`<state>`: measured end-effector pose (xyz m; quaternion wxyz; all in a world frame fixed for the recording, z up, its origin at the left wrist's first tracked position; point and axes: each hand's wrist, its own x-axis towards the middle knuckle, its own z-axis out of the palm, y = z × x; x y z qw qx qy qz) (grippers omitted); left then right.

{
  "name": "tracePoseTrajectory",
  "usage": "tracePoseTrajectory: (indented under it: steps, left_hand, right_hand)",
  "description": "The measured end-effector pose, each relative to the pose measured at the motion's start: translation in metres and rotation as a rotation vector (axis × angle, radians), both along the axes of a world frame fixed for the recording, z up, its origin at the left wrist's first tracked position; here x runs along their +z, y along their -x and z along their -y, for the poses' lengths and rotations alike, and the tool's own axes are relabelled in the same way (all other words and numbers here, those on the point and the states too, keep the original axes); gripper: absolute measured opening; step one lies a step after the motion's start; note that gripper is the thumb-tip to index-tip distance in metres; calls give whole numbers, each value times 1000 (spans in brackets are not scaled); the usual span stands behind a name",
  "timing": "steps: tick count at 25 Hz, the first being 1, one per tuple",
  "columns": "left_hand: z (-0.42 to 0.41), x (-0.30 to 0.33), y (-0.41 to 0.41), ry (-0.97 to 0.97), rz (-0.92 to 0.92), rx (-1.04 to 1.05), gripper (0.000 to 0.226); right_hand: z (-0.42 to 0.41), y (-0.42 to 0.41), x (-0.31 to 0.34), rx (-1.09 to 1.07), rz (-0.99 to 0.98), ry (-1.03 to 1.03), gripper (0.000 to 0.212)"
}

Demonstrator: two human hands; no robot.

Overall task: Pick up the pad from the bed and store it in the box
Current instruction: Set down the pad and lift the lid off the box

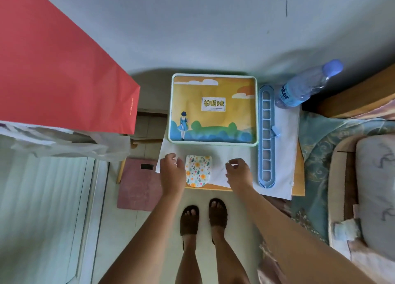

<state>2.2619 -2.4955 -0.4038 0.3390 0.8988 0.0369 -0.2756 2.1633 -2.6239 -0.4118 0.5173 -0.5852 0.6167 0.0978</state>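
While flanking floral pad (198,170): L hand (172,171), R hand (238,172), fingers loosely curled, empty.

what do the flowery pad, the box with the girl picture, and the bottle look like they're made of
Flowery pad: probably soft printed fabric, matte, with rounded edges. Box: looks like printed card or thin plastic with a pale green rim; which one is unclear. Bottle: clear bluish plastic, see-through, with a blue cap.
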Motion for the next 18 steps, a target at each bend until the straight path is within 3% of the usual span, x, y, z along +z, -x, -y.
tracePoseTrajectory:
  steps: [6,12,18]
  left_hand:
    - [34,25,-52,-63,384,-107,34]
    - [58,7,-84,-228,368,-151,29]
    - [82,-3,-110,-251,440,-184,29]
  right_hand:
    - [52,-4,28,-155,34,362,36]
    - [94,-41,17,105,55,579,34]
    - [122,-66,1,141,71,680,27]
